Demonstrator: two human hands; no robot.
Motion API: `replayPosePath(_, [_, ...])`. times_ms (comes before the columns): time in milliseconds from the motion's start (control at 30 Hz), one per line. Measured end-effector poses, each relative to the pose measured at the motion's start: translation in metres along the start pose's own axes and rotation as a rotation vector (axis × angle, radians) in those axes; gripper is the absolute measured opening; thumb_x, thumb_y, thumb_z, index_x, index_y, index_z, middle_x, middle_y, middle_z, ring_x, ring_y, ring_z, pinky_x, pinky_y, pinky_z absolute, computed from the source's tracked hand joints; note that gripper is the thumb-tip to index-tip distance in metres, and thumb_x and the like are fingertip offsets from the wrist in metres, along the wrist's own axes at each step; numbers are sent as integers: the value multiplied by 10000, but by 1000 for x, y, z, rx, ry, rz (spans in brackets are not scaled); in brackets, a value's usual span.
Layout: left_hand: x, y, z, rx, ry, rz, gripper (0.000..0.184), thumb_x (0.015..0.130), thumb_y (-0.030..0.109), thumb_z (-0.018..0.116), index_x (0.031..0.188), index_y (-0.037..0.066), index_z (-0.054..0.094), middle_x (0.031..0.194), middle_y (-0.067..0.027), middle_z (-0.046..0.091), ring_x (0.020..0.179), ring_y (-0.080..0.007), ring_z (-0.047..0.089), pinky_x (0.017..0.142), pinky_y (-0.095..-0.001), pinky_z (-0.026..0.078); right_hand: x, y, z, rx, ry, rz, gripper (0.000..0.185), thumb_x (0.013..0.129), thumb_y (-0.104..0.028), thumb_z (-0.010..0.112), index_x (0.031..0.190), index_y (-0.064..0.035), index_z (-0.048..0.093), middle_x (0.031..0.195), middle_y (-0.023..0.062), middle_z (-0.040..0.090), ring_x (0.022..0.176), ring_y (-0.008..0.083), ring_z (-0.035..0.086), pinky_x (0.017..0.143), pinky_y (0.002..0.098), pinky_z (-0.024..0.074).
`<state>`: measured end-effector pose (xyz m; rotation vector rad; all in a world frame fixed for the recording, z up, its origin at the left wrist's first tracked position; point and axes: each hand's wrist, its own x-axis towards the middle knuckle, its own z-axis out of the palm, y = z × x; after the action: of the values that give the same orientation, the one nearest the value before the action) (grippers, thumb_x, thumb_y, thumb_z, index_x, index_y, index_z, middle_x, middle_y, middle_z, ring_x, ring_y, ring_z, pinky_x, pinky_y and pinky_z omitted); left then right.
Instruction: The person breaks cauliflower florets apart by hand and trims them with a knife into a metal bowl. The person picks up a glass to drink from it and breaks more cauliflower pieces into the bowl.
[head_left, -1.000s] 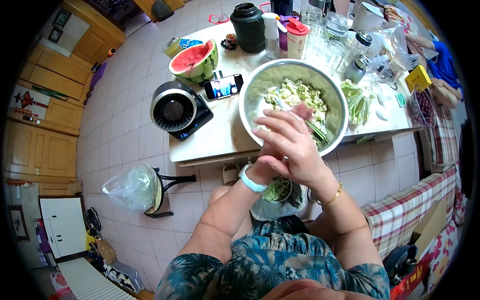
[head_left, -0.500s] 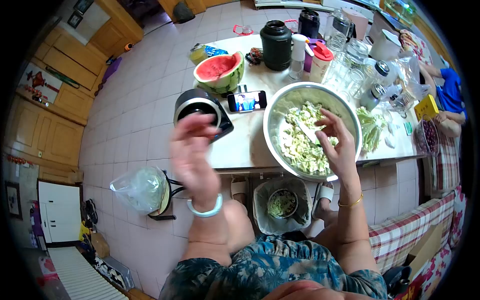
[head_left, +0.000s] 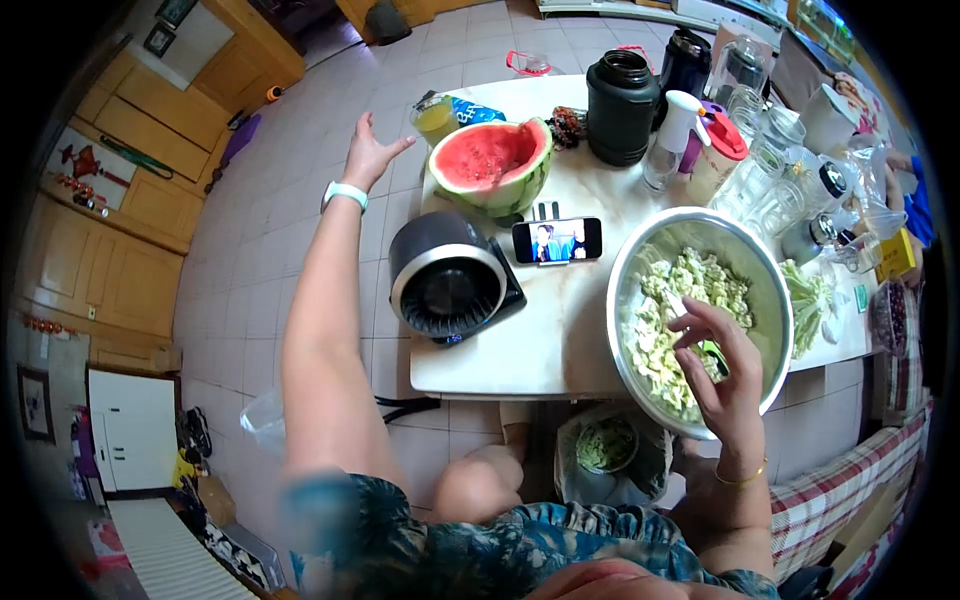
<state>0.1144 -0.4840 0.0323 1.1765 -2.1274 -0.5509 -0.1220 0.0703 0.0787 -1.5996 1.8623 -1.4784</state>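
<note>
My left hand [head_left: 374,155] is stretched out beyond the table's left edge, fingers apart and holding nothing, nearest to a cup of yellow-green liquid [head_left: 435,119]. Beside that cup sits a cut watermelon [head_left: 490,165] with red flesh. My right hand [head_left: 722,372] hovers over a large metal bowl [head_left: 624,340] of chopped pale green vegetable pieces [head_left: 660,345], its thumb and fingers curved but apart. Something white and green, perhaps a knife, lies in the bowl, partly hidden by this hand. A black round fan-like device [head_left: 450,285] and a propped phone [head_left: 557,241] stand left of the bowl.
A dark jar [head_left: 622,108], a spray bottle [head_left: 672,145], a red-lidded cup [head_left: 718,158] and several glass jars stand at the back right. Leafy stalks [head_left: 808,305] lie right of the bowl. Below the table is a lined bin [head_left: 648,462]. Another person's arm shows at far right.
My left hand has moved away from my right hand, out past the table's left side. My right hand stays over the bowl. The view has shifted left, so the table things appear farther right.
</note>
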Motion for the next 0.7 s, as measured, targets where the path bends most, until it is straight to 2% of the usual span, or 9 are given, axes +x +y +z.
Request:
replayPosePath(67, [36, -3, 19, 169, -85, 93, 1256, 720, 576, 930, 1603, -42, 286, 1555, -344, 453, 1439, -422, 492, 1183, -458, 428, 6, 5, -2, -60, -2, -23, 529, 847, 62, 751, 1359, 3, 630, 1059, 141, 728, 836, 208, 699, 789, 324, 555])
replayPosePath(100, [48, 2, 30, 204, -108, 68, 1308, 680, 649, 920, 1591, -58, 303, 1519, -355, 491, 1420, -431, 516, 1180, -449, 431, 11, 5, -1, -60, 3, -22, 531, 835, 68, 747, 1350, 5, 633, 1046, 145, 727, 823, 216, 695, 779, 328, 552])
replayPosePath(200, [72, 11, 56, 244, -205, 33, 1332, 648, 671, 926, 1574, -77, 326, 1500, -351, 516, 1381, -430, 556, 1153, -447, 462, 17, 6, -2, -109, -4, -32, 538, 814, 66, 746, 1337, 1, 640, 1004, 150, 730, 814, 233, 695, 766, 338, 551])
replayPosePath(267, [79, 14, 70, 260, -224, -7, 1305, 641, 650, 938, 1551, -87, 361, 1496, -340, 527, 1353, -409, 588, 1126, -432, 491, 17, 8, 0, -108, -5, -8, 529, 811, 57, 750, 1326, -4, 644, 996, 150, 735, 812, 239, 697, 759, 340, 550])
replayPosePath(333, [84, 15, 73, 213, -339, 0, 1358, 641, 652, 942, 1598, -69, 303, 1539, -346, 480, 1422, -400, 526, 1171, -424, 446, 18, 12, 0, -120, -27, -15, 527, 805, 55, 759, 1317, -8, 645, 998, 148, 741, 811, 241, 700, 754, 343, 548])
replayPosePath(500, [80, -2, 86, 367, -206, 68, 1124, 772, 450, 931, 1586, -44, 334, 1471, -288, 569, 1332, -364, 609, 1104, -412, 503, 16, 18, 0, -149, -42, -13, 557, 794, 82, 759, 1329, -16, 643, 988, 140, 745, 780, 236, 694, 754, 343, 540])
replayPosePath(633, [75, -7, 83, 331, -147, 111, 1155, 766, 446, 937, 1607, -19, 296, 1478, -294, 563, 1331, -364, 609, 1103, -415, 503, 14, 19, -2, -151, -45, -14, 564, 793, 86, 761, 1334, -17, 640, 989, 140, 745, 779, 235, 692, 751, 344, 540])
replayPosePath(700, [71, -9, 75, 243, -133, 39, 1199, 751, 452, 946, 1625, 5, 256, 1480, -293, 562, 1328, -371, 610, 1105, -416, 501, 13, 18, -1, -152, -48, -36, 566, 796, 85, 762, 1338, -19, 638, 992, 141, 746, 775, 234, 689, 750, 346, 540])
